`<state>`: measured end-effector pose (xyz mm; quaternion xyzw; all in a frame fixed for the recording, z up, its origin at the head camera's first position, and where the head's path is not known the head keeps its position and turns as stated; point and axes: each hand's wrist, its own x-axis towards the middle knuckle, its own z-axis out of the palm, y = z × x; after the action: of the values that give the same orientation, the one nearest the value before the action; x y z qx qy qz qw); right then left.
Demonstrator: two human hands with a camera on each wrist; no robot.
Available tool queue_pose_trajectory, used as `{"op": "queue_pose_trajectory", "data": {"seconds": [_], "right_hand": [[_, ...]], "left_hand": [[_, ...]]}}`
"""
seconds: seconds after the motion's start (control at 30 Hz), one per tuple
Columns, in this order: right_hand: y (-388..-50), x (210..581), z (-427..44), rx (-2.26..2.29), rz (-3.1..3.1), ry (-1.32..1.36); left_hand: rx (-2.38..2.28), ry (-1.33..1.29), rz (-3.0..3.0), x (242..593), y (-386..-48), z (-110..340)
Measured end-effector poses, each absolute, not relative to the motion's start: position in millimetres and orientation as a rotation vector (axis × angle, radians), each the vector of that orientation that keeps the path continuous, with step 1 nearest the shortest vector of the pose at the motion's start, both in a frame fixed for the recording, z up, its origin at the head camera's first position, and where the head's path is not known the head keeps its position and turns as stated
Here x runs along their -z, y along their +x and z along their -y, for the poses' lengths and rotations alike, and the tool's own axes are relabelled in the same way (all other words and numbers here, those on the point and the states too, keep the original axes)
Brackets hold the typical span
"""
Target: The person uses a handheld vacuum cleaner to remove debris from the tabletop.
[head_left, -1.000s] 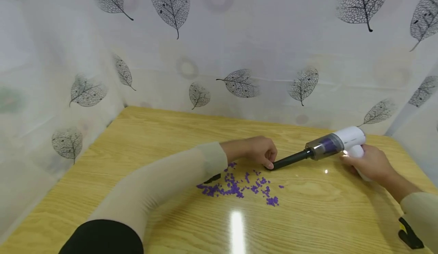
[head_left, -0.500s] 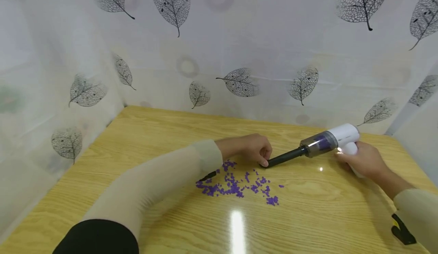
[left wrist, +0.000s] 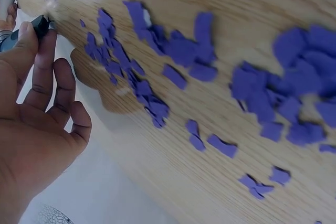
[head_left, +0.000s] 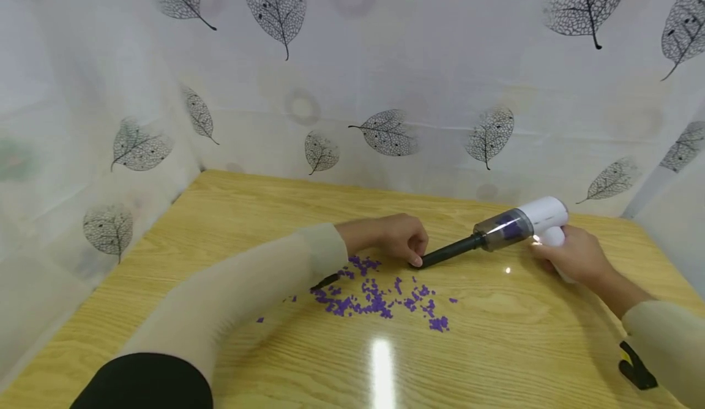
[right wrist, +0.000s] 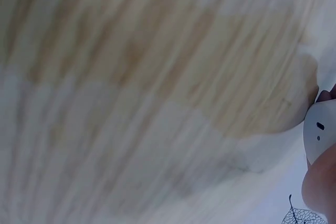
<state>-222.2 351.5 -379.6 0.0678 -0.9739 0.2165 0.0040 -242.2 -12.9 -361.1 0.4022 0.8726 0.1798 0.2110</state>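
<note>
A white handheld vacuum cleaner (head_left: 542, 214) with a clear, smoky dust cup (head_left: 503, 229) and a long black nozzle (head_left: 448, 251) slants over the table. Its handle is gripped by my right hand (head_left: 578, 256); in the right wrist view only part of the hand and the white handle (right wrist: 321, 129) show at the edge. My left hand (head_left: 399, 237) pinches the nozzle's tip between thumb and index finger, the other fingers curled loosely in the left wrist view. Purple paper scraps (head_left: 377, 303) lie scattered before and beneath the left wrist. Purple material shows inside the dust cup.
The wood-grain table (head_left: 523, 348) carries the scraps and a bright light reflection. A white curtain with leaf prints (head_left: 385, 133) hangs behind and along the sides. Dark straps sit by both wrists, the right one (head_left: 636, 366) with a yellow patch.
Both hands have moved left together with the vacuum cleaner, its nozzle tip sliding left along the far side of the scraps. More scraps show near the left cuff.
</note>
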Motion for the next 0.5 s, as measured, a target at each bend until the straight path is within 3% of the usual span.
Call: {"op": "queue_pose_trajectory", "data": {"seconds": [0.5], "right_hand": [[-225, 380, -333, -0.72, 3.031, 0.218]], "left_hand": [[-0.516, 1.114, -2.428, 362, -245, 32]]}}
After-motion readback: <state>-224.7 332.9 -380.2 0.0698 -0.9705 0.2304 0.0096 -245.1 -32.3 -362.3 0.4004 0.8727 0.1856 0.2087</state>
